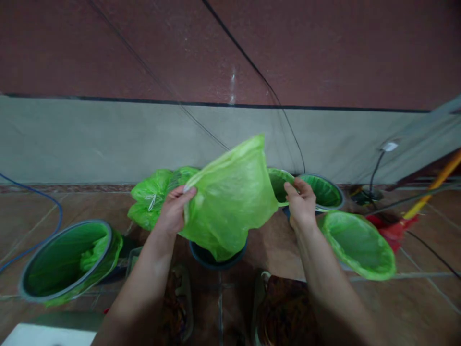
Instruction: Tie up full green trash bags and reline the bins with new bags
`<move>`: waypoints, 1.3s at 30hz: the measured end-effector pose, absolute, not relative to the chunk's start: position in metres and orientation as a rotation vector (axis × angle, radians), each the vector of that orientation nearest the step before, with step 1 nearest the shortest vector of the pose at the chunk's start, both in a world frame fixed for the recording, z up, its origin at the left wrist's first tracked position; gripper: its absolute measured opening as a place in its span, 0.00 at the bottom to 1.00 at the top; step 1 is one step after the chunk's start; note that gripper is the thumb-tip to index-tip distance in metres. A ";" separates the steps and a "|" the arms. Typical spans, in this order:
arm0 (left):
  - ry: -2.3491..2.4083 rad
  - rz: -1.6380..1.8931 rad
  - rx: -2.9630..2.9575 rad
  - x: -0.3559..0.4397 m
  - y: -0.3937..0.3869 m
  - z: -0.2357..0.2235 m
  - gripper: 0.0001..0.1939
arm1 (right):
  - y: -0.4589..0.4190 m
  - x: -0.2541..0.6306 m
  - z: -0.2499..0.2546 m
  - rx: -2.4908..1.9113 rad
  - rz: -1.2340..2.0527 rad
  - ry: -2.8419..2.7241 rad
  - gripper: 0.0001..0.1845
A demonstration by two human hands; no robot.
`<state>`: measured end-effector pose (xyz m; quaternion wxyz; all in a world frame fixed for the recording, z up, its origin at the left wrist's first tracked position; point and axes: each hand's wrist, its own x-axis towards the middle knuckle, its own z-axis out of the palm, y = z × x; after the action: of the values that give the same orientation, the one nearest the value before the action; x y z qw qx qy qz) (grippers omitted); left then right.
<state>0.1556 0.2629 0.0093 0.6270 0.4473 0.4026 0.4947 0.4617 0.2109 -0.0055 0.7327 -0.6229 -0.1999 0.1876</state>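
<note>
A translucent light-green plastic bag point(234, 192) hangs spread in the air before me. My left hand point(176, 206) pinches its upper left edge between thumb and fingers. The lower end dips over a dark round bin point(216, 262) on the floor, whose inside is mostly hidden. To the right of the bag, apart from it, is my right hand point(301, 197), its fingers loosely bent and nothing visible in them. Behind that hand stand a bin with a light-green liner point(279, 185) and another green-lined bin point(322, 192).
Tied green bags point(151, 199) rest against the wall. A large lined bin point(68, 259) stands left, a bright-green lined bin point(358, 245) right. Beside it are a red dustpan-like piece point(394, 233) and a yellow pole point(432, 185). A blue hose point(59, 221) crosses the left floor.
</note>
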 end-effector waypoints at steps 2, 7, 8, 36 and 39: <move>0.876 1.263 0.819 0.143 0.267 0.013 0.18 | 0.212 0.462 -0.015 -1.488 0.490 -0.348 0.22; 0.809 1.304 0.579 0.126 0.269 0.016 0.20 | 0.207 0.431 -0.025 -1.523 0.985 -0.293 0.22; 0.799 1.292 0.584 0.126 0.268 0.016 0.21 | 0.204 0.419 -0.027 -1.477 1.138 -0.307 0.24; 1.149 1.407 0.660 0.081 0.280 0.017 0.11 | 0.206 0.439 -0.007 -1.166 1.356 -0.297 0.06; 1.160 1.398 0.674 0.080 0.280 0.019 0.10 | 0.209 0.456 -0.005 -1.137 1.133 -0.177 0.12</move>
<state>0.0804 0.2799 0.0189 0.5663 0.2866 0.4933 0.5948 0.4563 0.2087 -0.0049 0.6913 -0.5088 -0.0793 0.5068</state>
